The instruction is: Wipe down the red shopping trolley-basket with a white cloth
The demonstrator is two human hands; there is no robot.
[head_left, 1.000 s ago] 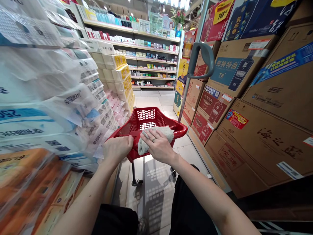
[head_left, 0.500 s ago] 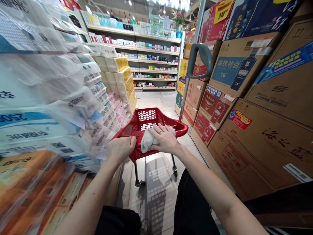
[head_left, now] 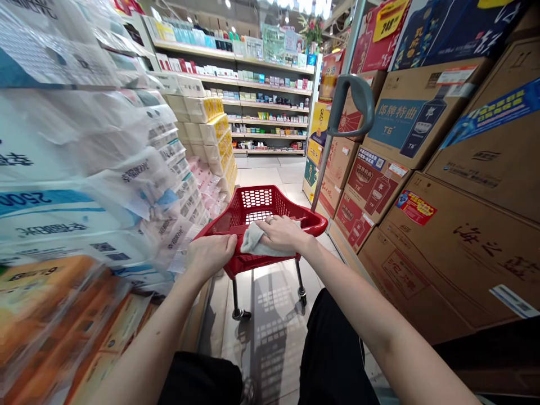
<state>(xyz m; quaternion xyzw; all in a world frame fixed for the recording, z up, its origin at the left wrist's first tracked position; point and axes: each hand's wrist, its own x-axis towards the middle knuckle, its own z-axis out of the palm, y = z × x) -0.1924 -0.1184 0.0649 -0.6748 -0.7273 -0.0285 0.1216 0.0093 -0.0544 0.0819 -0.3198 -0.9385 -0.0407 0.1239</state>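
Ceiling lights [head_left: 306, 8]: glaring white, top centre
Floor [head_left: 291, 175]: latticed shadow [head_left: 272, 298], lower centre
Packs [head_left: 54, 160], left edge: blurred, stretched

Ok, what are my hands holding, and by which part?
Your left hand grips the red cart by its near rim; your right hand presses a pale cloth from above.

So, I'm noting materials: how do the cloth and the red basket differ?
The cloth is pale grey; the basket is red. The cloth is bunched, while the basket holds its shape with perforated walls. The cloth is much smaller than the basket. They touch at the basket's near edge.
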